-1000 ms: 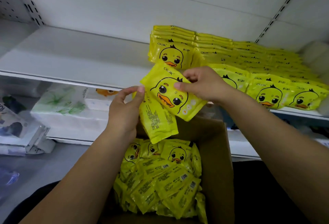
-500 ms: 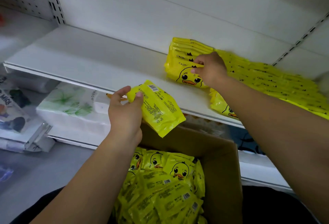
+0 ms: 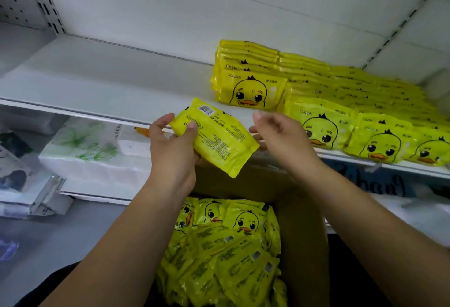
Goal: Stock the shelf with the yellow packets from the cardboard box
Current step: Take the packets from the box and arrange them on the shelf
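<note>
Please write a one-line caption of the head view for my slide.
Left hand grips a yellow packet, barcode side up, above the cardboard box; the open right hand hovers beside it.

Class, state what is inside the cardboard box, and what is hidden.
Yellow packets fill the box, some duck-face up, some barcode side up. Lower layers and the box floor are covered.

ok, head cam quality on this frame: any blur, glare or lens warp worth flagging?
Head view: wide-angle warp splays the slotted uprights outward; lower-left goods are soft; right hand slightly smeared, yet the held packet in the left hand shows a clear barcode; flat light, mild sheen on stacked packets, no blown glare.
</note>
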The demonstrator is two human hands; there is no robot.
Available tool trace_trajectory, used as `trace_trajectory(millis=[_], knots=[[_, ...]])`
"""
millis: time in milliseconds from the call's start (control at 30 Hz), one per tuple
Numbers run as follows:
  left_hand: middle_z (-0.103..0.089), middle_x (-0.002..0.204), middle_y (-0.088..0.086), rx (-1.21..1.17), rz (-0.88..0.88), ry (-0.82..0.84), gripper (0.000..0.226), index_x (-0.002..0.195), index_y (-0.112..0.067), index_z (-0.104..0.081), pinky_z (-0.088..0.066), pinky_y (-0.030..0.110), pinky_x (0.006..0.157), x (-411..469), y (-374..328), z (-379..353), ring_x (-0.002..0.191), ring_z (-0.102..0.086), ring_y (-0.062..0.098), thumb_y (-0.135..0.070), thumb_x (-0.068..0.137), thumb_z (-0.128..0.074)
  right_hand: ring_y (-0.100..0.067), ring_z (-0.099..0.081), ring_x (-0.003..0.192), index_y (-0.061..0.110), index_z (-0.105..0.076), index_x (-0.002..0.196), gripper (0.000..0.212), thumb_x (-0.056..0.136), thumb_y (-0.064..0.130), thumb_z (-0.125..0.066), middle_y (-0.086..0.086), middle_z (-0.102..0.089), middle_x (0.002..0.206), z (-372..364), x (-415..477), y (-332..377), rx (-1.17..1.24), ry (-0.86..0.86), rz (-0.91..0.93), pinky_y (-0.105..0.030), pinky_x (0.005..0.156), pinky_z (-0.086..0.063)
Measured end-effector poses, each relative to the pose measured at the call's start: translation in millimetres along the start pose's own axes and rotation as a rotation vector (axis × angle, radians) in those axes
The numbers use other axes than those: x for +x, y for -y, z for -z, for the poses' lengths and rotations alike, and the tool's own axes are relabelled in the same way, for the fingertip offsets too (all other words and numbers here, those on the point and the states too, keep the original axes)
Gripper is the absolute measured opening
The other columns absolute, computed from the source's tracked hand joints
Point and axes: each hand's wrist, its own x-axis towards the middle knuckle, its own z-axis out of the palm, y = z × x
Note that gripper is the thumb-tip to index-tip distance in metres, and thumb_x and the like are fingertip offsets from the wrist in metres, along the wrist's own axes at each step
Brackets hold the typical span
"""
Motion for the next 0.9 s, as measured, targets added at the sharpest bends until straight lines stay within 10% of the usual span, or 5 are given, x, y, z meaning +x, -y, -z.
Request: trace_trajectory(millis=[167,300,500,667,900], knots=[[-0.071,0.117,0.009,0.018,0.135,0.102,0.057,0.143,-0.023,-0.04,-0.058,0.053,0.093,-13,19,4,0.109,-0.071,0.026,0.005,0.097,-0.06,-0.017,-0.073,0.086,0.005,-0.07,0.103,0.019,0.095,0.022,-0.066,-0.007,-0.077,0.094,1,-51,-34,0.553,0.091,-0.328,-0.029,0.072,-0.062],[-0.074,0.123,0.004,0.237,0.183,0.209,0.036,0.131,-0.019,-0.06,-0.055,0.053,0.098,-15,24,14,0.117,-0.07,0.024,-0.032,0.099,-0.065,-0.018,-0.074,0.085,0.006,-0.068,0.105,0.018,0.091,0.017,-0.069,-0.009,-0.077,0.096,18,-56,-51,0.699,-0.057,-0.382,-0.035,0.075,-0.063],[-0.075,0.112,0.016,0.392,0.029,0.246,0.022,0.098,-0.02,-0.071,-0.052,0.054,0.089,-23,32,16,0.107,-0.071,0.042,-0.041,0.094,-0.067,-0.028,-0.072,0.103,0.005,-0.069,0.111,0.052,0.073,0.04,-0.074,-0.011,-0.076,0.105,37,-50,-60,0.686,-0.11,-0.287,-0.053,0.097,-0.055],[-0.062,0.068,-0.007,0.331,-0.126,0.19,0.015,0.086,-0.019,-0.068,-0.042,0.024,0.062,-22,30,6,0.062,-0.048,0.007,-0.02,0.1,-0.063,-0.027,-0.068,0.112,0.013,-0.075,0.1,0.044,0.078,0.051,-0.072,-0.007,-0.076,0.106,41,-39,-62,0.608,-0.162,-0.176,-0.057,0.105,-0.047],[-0.065,0.078,0.001,0.21,-0.068,0.16,0.013,0.091,-0.017,-0.066,-0.046,0.045,0.093,-19,25,3,0.074,-0.058,0.011,-0.015,0.102,-0.058,-0.054,-0.062,0.089,0.018,-0.069,0.077,0.038,0.078,0.056,-0.069,-0.035,-0.064,0.098,40,-35,-56,0.482,-0.231,-0.056,-0.07,0.087,-0.049]])
